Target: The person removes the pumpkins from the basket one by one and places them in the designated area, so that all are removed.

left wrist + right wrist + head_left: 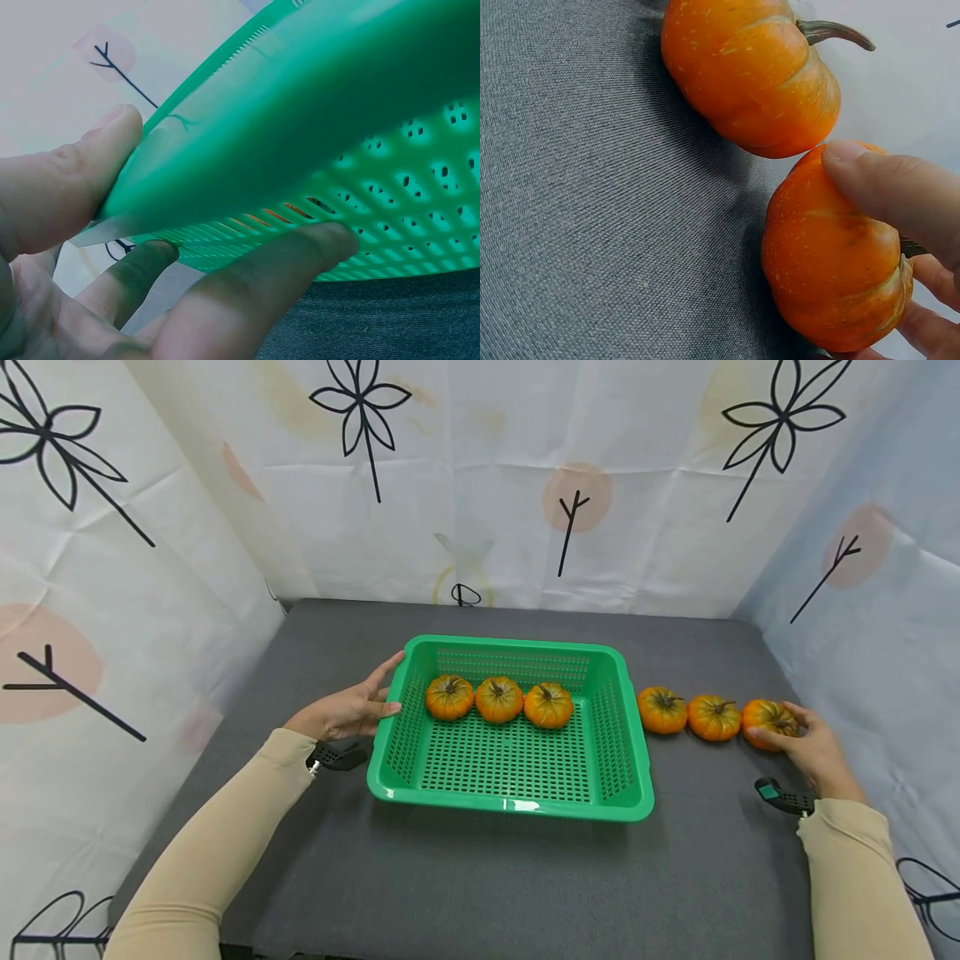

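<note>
A green plastic basket (510,810) with perforated walls sits in the middle of the table, holding three small orange pumpkins in a row, the middle one (499,700) among them. My left hand (345,706) grips its left side; in the left wrist view the thumb (112,150) lies at the rim and the fingers (277,277) reach under it against the slotted wall. To the right of the basket three more pumpkins stand in a line on the table. My right hand (817,752) holds the rightmost pumpkin (832,255), thumb on its near side, other fingers partly hidden behind it.
The pumpkin nearest the basket (662,710) stands close to its right wall, with the middle pumpkin (714,718) beside it. A dark grey cloth covers the table (525,893). White printed curtains (495,485) enclose the back and both sides.
</note>
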The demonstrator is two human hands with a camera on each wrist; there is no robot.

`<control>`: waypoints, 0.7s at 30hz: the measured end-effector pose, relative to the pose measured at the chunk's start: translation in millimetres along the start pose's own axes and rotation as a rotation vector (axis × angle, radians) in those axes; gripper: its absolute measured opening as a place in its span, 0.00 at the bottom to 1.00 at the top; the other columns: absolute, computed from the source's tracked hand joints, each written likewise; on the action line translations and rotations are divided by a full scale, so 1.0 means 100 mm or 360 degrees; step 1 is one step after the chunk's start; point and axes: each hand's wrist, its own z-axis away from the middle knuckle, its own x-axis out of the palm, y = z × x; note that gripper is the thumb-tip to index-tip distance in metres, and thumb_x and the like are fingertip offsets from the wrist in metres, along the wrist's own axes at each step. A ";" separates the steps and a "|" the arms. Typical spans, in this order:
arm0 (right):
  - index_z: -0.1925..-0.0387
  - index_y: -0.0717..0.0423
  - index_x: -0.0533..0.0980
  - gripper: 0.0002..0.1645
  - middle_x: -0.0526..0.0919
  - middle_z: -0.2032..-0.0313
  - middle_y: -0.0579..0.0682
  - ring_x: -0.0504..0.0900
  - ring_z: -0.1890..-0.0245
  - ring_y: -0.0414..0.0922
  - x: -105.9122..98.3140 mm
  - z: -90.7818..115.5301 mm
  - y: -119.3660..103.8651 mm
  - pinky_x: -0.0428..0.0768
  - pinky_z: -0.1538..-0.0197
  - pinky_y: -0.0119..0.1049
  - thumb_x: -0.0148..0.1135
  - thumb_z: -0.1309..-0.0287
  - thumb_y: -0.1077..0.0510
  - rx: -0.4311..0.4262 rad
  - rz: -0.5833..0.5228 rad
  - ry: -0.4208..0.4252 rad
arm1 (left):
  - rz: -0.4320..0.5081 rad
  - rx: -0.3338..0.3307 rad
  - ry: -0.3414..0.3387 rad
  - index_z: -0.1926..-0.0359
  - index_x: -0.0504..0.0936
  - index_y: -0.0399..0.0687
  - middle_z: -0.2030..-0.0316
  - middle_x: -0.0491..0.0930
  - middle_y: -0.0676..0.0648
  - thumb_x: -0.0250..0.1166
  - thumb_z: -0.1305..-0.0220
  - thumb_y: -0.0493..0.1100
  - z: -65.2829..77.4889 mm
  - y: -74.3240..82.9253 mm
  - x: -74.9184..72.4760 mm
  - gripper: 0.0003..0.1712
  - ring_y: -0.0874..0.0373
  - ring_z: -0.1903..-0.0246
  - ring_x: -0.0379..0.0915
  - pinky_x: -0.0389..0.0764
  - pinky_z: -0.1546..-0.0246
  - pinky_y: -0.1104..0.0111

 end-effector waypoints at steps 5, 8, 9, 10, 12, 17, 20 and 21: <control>0.26 0.67 0.39 0.57 0.36 0.28 0.74 0.38 0.30 0.74 0.00 -0.01 -0.01 0.45 0.32 0.69 0.62 0.37 0.44 -0.0010 0.0020 -0.0007 | 0.0011 -0.0009 0.0006 0.27 0.26 0.83 0.24 0.37 0.40 0.56 0.30 0.33 0.00 0.01 0.00 0.57 0.40 0.43 0.74 0.77 0.49 0.42; 0.26 0.67 0.39 0.57 0.36 0.29 0.75 0.39 0.31 0.74 -0.01 -0.02 -0.02 0.45 0.32 0.69 0.61 0.37 0.44 -0.0018 0.0051 -0.0034 | 0.0015 -0.0011 0.0006 0.27 0.26 0.83 0.24 0.37 0.40 0.56 0.30 0.33 0.00 0.00 0.00 0.57 0.42 0.44 0.75 0.77 0.49 0.43; 0.26 0.67 0.38 0.57 0.36 0.29 0.76 0.39 0.31 0.75 -0.01 -0.02 -0.02 0.45 0.32 0.70 0.61 0.36 0.44 -0.0024 0.0067 -0.0044 | 0.0017 -0.0010 0.0006 0.27 0.26 0.83 0.24 0.37 0.40 0.56 0.30 0.32 0.00 0.00 0.00 0.57 0.42 0.44 0.75 0.78 0.49 0.43; 0.26 0.67 0.38 0.57 0.35 0.29 0.76 0.39 0.31 0.76 -0.01 -0.02 -0.03 0.45 0.33 0.70 0.60 0.36 0.44 -0.0028 0.0081 -0.0058 | 0.0018 -0.0010 0.0006 0.27 0.26 0.83 0.24 0.37 0.40 0.56 0.30 0.32 0.00 0.00 0.00 0.57 0.42 0.44 0.75 0.78 0.49 0.43; 0.26 0.67 0.37 0.57 0.34 0.30 0.77 0.39 0.32 0.76 -0.02 -0.02 -0.04 0.46 0.34 0.71 0.60 0.36 0.44 -0.0034 0.0095 -0.0087 | 0.0018 -0.0009 0.0005 0.27 0.26 0.83 0.24 0.37 0.40 0.56 0.30 0.32 0.00 0.00 0.00 0.57 0.43 0.45 0.76 0.78 0.49 0.43; 0.26 0.66 0.36 0.57 0.33 0.30 0.77 0.38 0.32 0.77 -0.03 -0.02 -0.06 0.47 0.34 0.72 0.60 0.36 0.44 -0.0035 0.0112 -0.0134 | 0.0016 -0.0001 0.0005 0.27 0.27 0.83 0.24 0.38 0.40 0.57 0.31 0.33 0.00 -0.01 -0.01 0.57 0.43 0.45 0.76 0.78 0.49 0.43; 0.25 0.64 0.35 0.57 0.32 0.29 0.76 0.38 0.32 0.77 -0.03 -0.02 -0.08 0.47 0.35 0.73 0.60 0.36 0.43 -0.0027 0.0127 -0.0144 | 0.0014 0.0000 0.0005 0.27 0.27 0.83 0.24 0.38 0.40 0.57 0.31 0.33 0.00 -0.01 -0.01 0.57 0.42 0.44 0.75 0.77 0.49 0.42; 0.25 0.64 0.35 0.58 0.32 0.29 0.76 0.38 0.32 0.77 -0.03 -0.02 -0.08 0.47 0.35 0.73 0.60 0.36 0.43 -0.0024 0.0132 -0.0147 | 0.0012 0.0000 0.0005 0.27 0.27 0.83 0.24 0.38 0.40 0.57 0.31 0.33 0.00 -0.01 -0.01 0.57 0.42 0.44 0.75 0.77 0.49 0.42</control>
